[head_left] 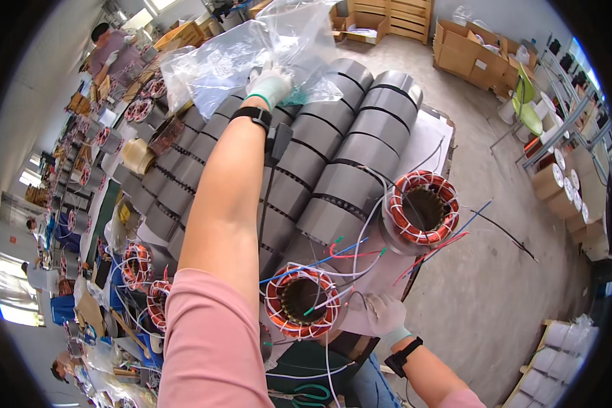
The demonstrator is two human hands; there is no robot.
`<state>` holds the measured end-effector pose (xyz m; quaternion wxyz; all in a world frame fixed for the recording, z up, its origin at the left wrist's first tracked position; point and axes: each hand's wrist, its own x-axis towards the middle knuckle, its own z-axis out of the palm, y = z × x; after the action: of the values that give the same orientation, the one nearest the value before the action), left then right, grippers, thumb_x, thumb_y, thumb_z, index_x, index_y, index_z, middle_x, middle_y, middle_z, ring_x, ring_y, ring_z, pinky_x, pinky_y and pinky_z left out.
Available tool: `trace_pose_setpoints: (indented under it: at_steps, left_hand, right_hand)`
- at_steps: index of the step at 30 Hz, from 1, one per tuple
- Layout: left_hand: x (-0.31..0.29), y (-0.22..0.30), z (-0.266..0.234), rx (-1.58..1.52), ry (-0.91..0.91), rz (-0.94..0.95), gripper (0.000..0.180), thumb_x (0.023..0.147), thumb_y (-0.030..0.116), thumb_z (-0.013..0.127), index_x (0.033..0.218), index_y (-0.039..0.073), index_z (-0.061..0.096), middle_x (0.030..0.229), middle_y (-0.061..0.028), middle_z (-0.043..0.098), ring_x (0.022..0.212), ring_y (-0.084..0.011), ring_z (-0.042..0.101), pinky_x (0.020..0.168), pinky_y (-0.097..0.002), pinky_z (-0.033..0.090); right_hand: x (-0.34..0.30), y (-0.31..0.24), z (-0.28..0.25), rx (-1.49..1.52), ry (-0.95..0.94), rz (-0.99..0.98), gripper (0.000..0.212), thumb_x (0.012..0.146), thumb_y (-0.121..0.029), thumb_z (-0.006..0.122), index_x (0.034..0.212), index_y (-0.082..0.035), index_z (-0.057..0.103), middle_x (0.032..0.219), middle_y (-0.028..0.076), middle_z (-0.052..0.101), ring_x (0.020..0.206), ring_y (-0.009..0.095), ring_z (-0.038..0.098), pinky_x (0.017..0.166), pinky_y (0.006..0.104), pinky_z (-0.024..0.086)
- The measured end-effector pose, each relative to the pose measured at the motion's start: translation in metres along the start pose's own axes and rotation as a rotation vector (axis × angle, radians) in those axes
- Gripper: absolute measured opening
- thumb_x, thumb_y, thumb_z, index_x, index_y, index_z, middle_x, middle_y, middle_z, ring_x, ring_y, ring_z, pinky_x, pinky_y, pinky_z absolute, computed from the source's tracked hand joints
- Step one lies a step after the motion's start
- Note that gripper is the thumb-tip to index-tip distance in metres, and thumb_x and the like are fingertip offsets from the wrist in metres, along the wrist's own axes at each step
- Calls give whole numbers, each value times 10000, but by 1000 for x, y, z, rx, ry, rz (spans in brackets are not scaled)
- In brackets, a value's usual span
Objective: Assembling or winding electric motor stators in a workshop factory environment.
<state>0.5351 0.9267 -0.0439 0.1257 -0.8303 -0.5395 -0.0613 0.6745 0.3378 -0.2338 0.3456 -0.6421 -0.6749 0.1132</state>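
My left hand [270,85], in a white glove, reaches to the far end of the grey cylinder rows and grips a clear plastic bag [231,58]. The bag spreads across the far ends of the grey laminated stator cores [333,177], which lie in long rows. My right hand [386,316], also gloved, rests with fingers stretched out at the table's near right edge. Just left of it stands a wound stator [273,299] with copper coils, white lacing and loose coloured leads. Another wound stator [394,197] stands farther back at the right, its wires hanging over the edge.
More wound stators [137,265] stand at the left. Green-handled scissors [310,396] lie at the near edge. Cardboard boxes [472,54] are on the floor at the far right, near a green chair [527,102] and wire spools [556,177]. Several people work along the left benches.
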Motion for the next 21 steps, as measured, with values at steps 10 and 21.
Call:
trace_pose_setpoints:
  at_steps: [10, 21]
  left_hand:
    - [-159, -92, -183, -1613, 215, -182, 474, 1114, 274, 377, 1450, -42, 486, 1410, -102, 587, 1177, -234, 563, 1093, -328, 408]
    - [-615, -265, -457, -1308, 625, -409, 255, 979, 291, 597, 934, 77, 727, 805, -43, 714, 730, -185, 643, 703, -347, 542]
  right_hand:
    - [-31, 25, 9, -172, -44, -3, 290, 868, -219, 610, 1130, -138, 703, 985, 119, 710, 899, 338, 674, 749, 465, 548]
    - [-35, 85, 40, -236, 71, -62, 461, 1053, -344, 464, 1229, 32, 664, 1223, 257, 665, 1133, 429, 621, 1006, 482, 481]
